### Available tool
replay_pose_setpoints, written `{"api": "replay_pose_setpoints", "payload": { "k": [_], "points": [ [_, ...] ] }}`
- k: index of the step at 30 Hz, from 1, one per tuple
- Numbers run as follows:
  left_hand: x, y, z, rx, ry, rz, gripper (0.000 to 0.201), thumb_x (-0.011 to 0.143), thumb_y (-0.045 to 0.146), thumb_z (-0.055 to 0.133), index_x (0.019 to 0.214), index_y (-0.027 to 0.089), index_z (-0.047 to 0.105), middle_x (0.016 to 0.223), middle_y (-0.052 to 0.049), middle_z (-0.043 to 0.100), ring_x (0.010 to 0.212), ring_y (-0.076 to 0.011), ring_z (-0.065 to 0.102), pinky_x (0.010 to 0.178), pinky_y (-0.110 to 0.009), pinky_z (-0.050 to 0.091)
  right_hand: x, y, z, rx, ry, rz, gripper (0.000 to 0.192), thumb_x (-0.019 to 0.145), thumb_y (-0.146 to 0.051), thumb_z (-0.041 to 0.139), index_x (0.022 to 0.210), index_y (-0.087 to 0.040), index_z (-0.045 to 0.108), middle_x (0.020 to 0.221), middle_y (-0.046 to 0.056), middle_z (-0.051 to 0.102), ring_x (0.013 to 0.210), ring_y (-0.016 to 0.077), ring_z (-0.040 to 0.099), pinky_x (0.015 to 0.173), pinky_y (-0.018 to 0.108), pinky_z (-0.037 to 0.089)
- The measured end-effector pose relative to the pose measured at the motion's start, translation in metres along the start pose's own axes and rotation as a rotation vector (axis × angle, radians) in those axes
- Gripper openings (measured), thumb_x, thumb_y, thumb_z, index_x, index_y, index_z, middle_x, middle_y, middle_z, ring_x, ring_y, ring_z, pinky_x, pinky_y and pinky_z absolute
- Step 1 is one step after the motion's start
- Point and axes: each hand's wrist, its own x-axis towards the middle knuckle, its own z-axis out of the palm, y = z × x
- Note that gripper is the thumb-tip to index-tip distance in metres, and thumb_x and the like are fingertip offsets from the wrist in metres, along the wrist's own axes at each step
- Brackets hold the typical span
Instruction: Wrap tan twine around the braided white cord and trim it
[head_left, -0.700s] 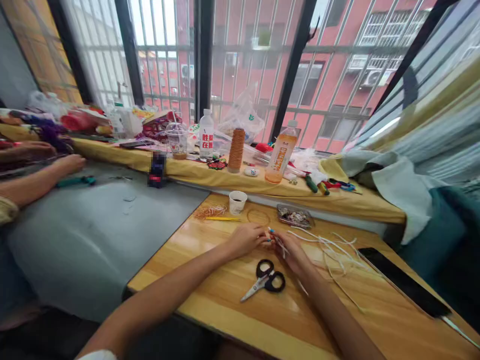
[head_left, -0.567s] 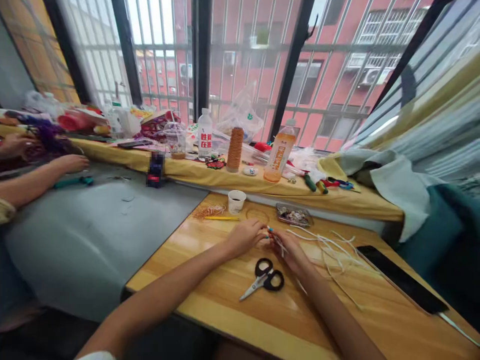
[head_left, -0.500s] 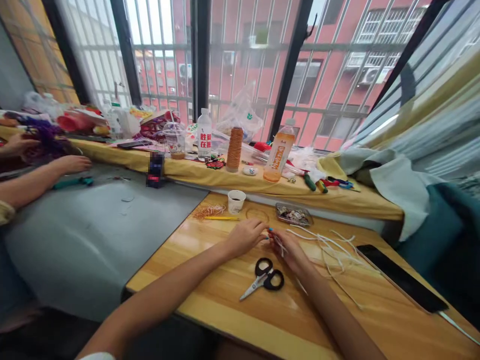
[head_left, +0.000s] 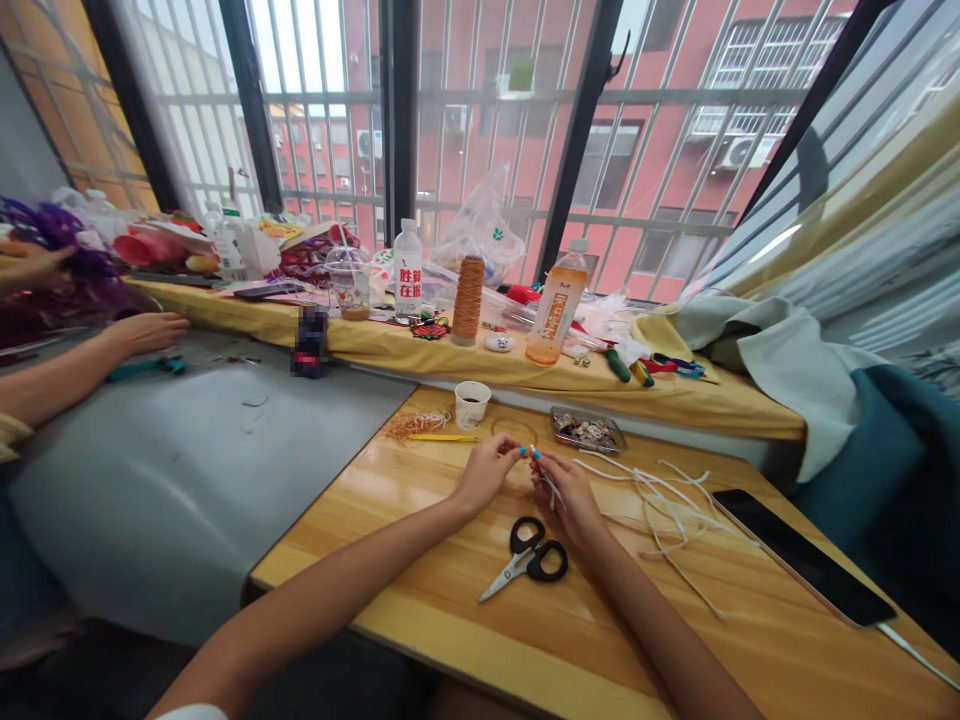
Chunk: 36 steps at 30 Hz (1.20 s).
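Observation:
Above the wooden table (head_left: pixel 420 610), my two hands meet almost fingertip to fingertip. White cord (head_left: pixel 553 492) runs through the closed fingers of my right hand (head_left: pixel 574 500), its loose ends hanging below them. My left hand (head_left: pixel 484 475) is pinched shut beside the cord's upper end; what lies between its fingertips is too small to make out. Below my hands lie black-handled scissors (head_left: pixel 529 562), blades partly apart and pointing to the lower left. More white cords (head_left: pixel 667 500) are strewn to the right of my right hand.
Behind my hands stand a paper cup (head_left: pixel 472 405) and a clear tray of small pieces (head_left: pixel 587 430). A yellow tool (head_left: pixel 442 437) lies beside thread scraps (head_left: pixel 420 424). At right rests a phone (head_left: pixel 802 555). The sill holds a thread spool (head_left: pixel 469 300). Another person's hand (head_left: pixel 150 332) is at left.
My hands have risen slightly, with the fingertips turned further up and a small gap between them. At left, the other person's purple bundle has moved up and left.

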Motion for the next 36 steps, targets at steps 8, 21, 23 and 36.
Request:
{"api": "replay_pose_setpoints", "payload": {
  "k": [8,21,23,36],
  "points": [
    [0.0031,-0.0017,0.0007,-0.331,0.002,-0.194,0.006,0.066,0.01,0.054,0.071,0.011,0.052,0.059,0.0,0.058,0.059,-0.0098,0.055,0.059,-0.02,0.04,0.0008,0.0058,0.0025,-0.134,0.001,-0.091,0.026,0.054,-0.038,0.066,0.067,-0.018,0.059,0.058,-0.002,0.056,0.05,0.0084,0.046,0.045,0.02,0.033],
    [0.0044,-0.0087,-0.0007,-0.23,-0.012,-0.106,0.018,0.067,0.015,0.052,0.079,0.009,0.063,0.069,-0.005,0.064,0.066,-0.0127,0.055,0.065,-0.023,0.043,0.0004,0.0055,0.0019,-0.275,0.002,-0.265,0.027,0.059,-0.041,0.062,0.072,-0.017,0.058,0.063,-0.001,0.056,0.055,0.0111,0.047,0.054,0.025,0.036],
    [0.0036,-0.0069,-0.0002,-0.219,-0.041,-0.081,0.02,0.068,0.017,0.052,0.081,0.009,0.064,0.073,-0.005,0.065,0.069,-0.0136,0.056,0.067,-0.024,0.043,0.0015,0.0066,0.0002,-0.272,0.012,-0.264,0.027,0.06,-0.04,0.061,0.072,-0.017,0.058,0.063,-0.001,0.056,0.055,0.0113,0.048,0.055,0.025,0.037],
    [-0.0005,0.0,-0.0006,-0.029,-0.029,-0.067,0.017,0.068,0.011,0.053,0.08,0.01,0.064,0.081,-0.007,0.065,0.077,-0.016,0.058,0.072,-0.025,0.043,-0.0014,0.0035,0.0027,-0.282,0.027,-0.229,0.031,0.055,-0.044,0.064,0.069,-0.017,0.059,0.061,-0.001,0.056,0.055,0.0121,0.05,0.055,0.026,0.038]
  ]
}}
